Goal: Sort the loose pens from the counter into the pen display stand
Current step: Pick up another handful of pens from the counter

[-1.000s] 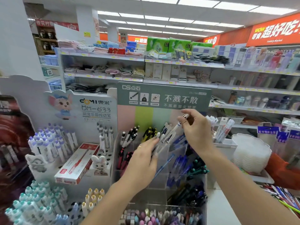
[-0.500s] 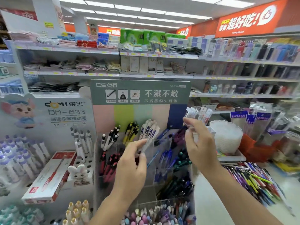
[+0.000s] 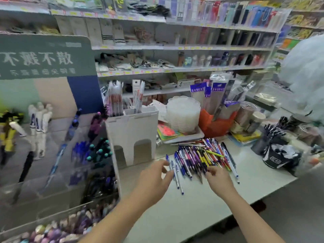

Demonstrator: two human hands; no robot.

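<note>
Pile of loose pens (image 3: 201,156): a heap of mixed blue, purple, yellow and red pens on the white counter (image 3: 201,207), right of centre, barrels mostly running near to far. It sits within easy reach of both arms, which is likely why it serves as the pick-up spot.

Stray pens (image 3: 177,174): 2 or 3 white-and-blue ones lie at the near-left edge of the pile, fanned toward the viewer and slightly apart from the rest, so they look like the easiest to lift singly.

Left hand (image 3: 154,176): reaches in from the near side, fingers loosely spread and slightly curved, tips just beside the stray pens. It appears to hold nothing; the frame is too blurred to say whether it touches a pen.

Right hand (image 3: 217,178): lies at the near edge of the pile, fingers bent down among the barrels. Whether it has pinched a pen I cannot tell.

Pen display stand (image 3: 57,155): fills the left of the scene, clear tiered compartments already holding pens grouped by colour, under a green header board (image 3: 43,57).

White holder (image 3: 133,134): stands between the stand and the pile, with packaged pens upright in its top.

Step in hand: judged as picking the next pens to carry left.
</note>
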